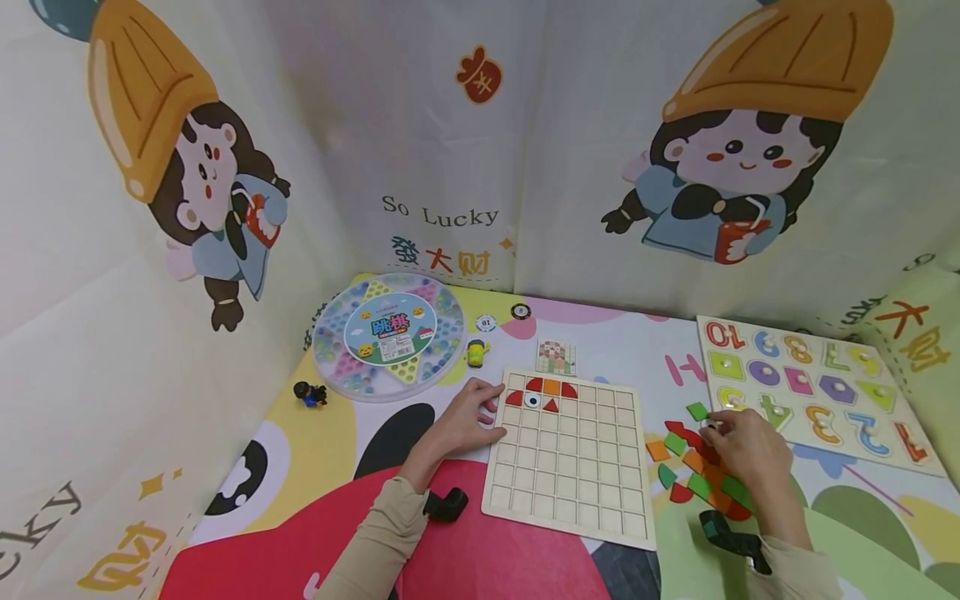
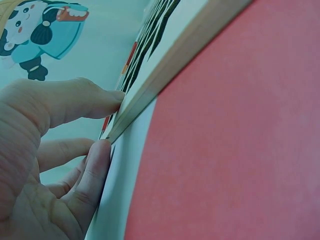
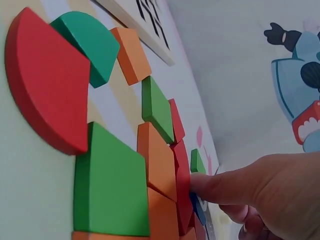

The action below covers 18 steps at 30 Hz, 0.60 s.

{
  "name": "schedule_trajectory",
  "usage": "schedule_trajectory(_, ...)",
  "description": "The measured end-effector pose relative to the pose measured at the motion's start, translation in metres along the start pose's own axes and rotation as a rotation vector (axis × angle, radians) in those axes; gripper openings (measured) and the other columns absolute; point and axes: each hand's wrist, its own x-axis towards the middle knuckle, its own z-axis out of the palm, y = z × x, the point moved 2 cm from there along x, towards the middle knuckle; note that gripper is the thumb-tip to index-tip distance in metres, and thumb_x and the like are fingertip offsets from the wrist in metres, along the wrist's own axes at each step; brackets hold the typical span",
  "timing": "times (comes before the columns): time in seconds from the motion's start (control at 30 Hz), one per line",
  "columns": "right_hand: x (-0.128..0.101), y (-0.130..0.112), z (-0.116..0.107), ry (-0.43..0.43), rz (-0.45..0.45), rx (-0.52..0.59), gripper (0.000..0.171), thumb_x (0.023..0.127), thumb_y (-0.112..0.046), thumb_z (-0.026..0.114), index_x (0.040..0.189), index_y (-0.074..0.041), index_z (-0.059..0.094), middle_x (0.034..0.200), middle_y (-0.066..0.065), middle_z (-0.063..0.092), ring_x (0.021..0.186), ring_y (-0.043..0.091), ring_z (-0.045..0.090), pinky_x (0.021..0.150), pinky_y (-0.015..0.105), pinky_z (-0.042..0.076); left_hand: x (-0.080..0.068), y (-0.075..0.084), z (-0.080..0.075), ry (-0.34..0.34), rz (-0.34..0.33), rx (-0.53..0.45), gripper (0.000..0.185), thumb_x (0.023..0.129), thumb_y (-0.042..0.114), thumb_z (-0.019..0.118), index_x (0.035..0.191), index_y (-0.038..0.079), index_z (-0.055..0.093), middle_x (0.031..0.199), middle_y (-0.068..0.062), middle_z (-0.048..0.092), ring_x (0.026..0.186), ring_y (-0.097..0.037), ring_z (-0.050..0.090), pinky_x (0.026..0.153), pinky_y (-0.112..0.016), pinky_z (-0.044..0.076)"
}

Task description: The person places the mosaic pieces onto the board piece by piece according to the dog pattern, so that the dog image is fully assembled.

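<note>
A wooden grid board [image 1: 570, 467] lies on the mat in front of me, with a few red and orange pieces and an eye tile [image 1: 542, 393] in its top rows. My left hand [image 1: 491, 410] rests with straight fingers on the board's left edge [image 2: 165, 75]; the left hand [image 2: 112, 122] shows its thumb and a finger against that edge. To the right lies a pile of coloured wooden pieces [image 1: 693, 479], red, green and orange [image 3: 110, 185]. My right hand [image 1: 712, 423] pinches a small white and blue piece [image 3: 200, 210] at the pile's far end; the right hand [image 3: 215, 210] has curled fingers.
A pattern card [image 1: 557, 357] lies behind the board. A round checkers box [image 1: 388, 335] sits back left, with a small figure [image 1: 310, 393], a yellow toy [image 1: 476, 352] and two tokens [image 1: 486, 322] nearby. A number puzzle board [image 1: 817, 392] lies at the right. Printed cloth walls enclose the mat.
</note>
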Motion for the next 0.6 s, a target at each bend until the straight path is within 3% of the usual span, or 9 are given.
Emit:
schedule_trajectory(0.13, 0.0013, 0.0007, -0.0002, 0.01, 0.01, -0.007, 0.042, 0.086, -0.018, 0.075, 0.117, 0.009, 0.065, 0.091, 0.023, 0.065, 0.077, 0.032, 0.054, 0.06, 0.038, 0.04, 0.0002, -0.0001, 0.0, 0.001, 0.005, 0.003, 0.071, 0.083, 0.015, 0.078, 0.146, 0.002, 0.047, 0.117, -0.008, 0.047, 0.092, -0.014, 0.06, 0.082, -0.024, 0.054)
schedule_trajectory(0.6, 0.0012, 0.0007, -0.0036, 0.013, 0.01, 0.013, 0.039, 0.085, -0.02, 0.077, 0.108, 0.01, 0.067, 0.08, 0.015, 0.065, 0.073, 0.029, 0.052, 0.059, 0.037, 0.038, -0.0009, 0.0013, -0.0006, 0.0, 0.024, -0.001, 0.071, 0.082, 0.014, 0.078, 0.144, -0.001, 0.048, 0.116, -0.009, 0.047, 0.092, -0.016, 0.061, 0.081, -0.025, 0.055)
